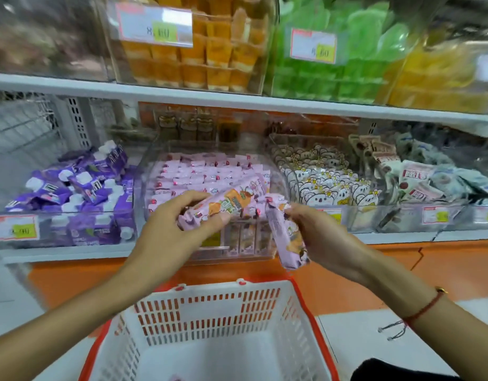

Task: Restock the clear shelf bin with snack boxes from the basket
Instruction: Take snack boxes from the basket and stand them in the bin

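My left hand (pixel 176 224) grips a long pink snack box (pixel 231 200) that points up and right over the front lip of the clear shelf bin (pixel 152 158). That bin holds several rows of the same pink boxes (pixel 198 171). My right hand (pixel 317 232) holds a second pink snack box (pixel 285 237), tilted downward in front of the bin. Below both hands stands the white basket (pixel 209 317) with a red rim; a small pink bit shows at its bottom edge.
A bin of purple packs (pixel 80 185) sits left of the clear bin; a bin of koala-print packs (pixel 325 180) sits right of it. Bins of orange (pixel 204 59) and green (pixel 333 70) snacks fill the upper shelf. An orange base panel (pixel 402 268) runs under the shelf.
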Available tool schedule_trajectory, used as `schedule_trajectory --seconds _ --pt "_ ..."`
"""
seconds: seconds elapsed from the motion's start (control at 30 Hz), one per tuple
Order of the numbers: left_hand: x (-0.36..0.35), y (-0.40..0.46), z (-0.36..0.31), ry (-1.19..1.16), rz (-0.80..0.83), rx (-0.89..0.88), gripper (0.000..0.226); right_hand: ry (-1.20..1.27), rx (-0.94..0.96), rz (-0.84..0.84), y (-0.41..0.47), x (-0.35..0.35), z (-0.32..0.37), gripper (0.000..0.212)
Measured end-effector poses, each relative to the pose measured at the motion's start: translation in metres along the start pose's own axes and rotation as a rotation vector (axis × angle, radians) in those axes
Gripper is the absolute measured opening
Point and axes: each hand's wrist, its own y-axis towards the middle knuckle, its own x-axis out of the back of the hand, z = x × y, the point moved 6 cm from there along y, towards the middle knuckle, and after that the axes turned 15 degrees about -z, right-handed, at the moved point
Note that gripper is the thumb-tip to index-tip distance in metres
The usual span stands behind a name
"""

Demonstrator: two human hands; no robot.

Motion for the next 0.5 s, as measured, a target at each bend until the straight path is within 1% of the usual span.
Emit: schedule_trajectory --seconds 0.07,0.13,0.2,0.3,0.33,0.4,0.43,0.5 --pt "-0.004 0.013 -0.004 -0.024 -0.076 -0.031 0.043 -0.065 0.092 -0.038 0.005 0.010 0.009 0.014" --pt "-0.006 0.025 -0.001 -0.028 -0.146 -0.040 0.040 -0.076 0.171 -0.127 0.015 0.021 0.016 0.021" --pt "-0.007 0.035 0.010 0.034 -0.177 -0.038 0.042 -0.034 0.216 -0.222 0.021 0.032 0.021 0.026" --pt "-0.010 0.047 0.029 0.205 -0.166 -0.078 0.044 0.055 0.264 -0.398 0.028 0.052 0.024 0.033" --pt "-0.009 0.049 0.034 0.252 -0.163 -0.097 0.047 0.105 0.288 -0.436 0.030 0.059 0.028 0.033" --pt "-0.007 0.052 0.039 0.346 -0.147 -0.159 0.053 0.171 0.366 -0.467 0.035 0.069 0.040 0.027" --pt "-0.007 0.053 0.040 0.397 -0.126 -0.196 0.054 0.160 0.416 -0.474 0.036 0.070 0.048 0.025" --pt "-0.006 0.052 0.040 0.482 -0.073 -0.267 0.056 0.051 0.521 -0.484 0.039 0.065 0.064 0.028"
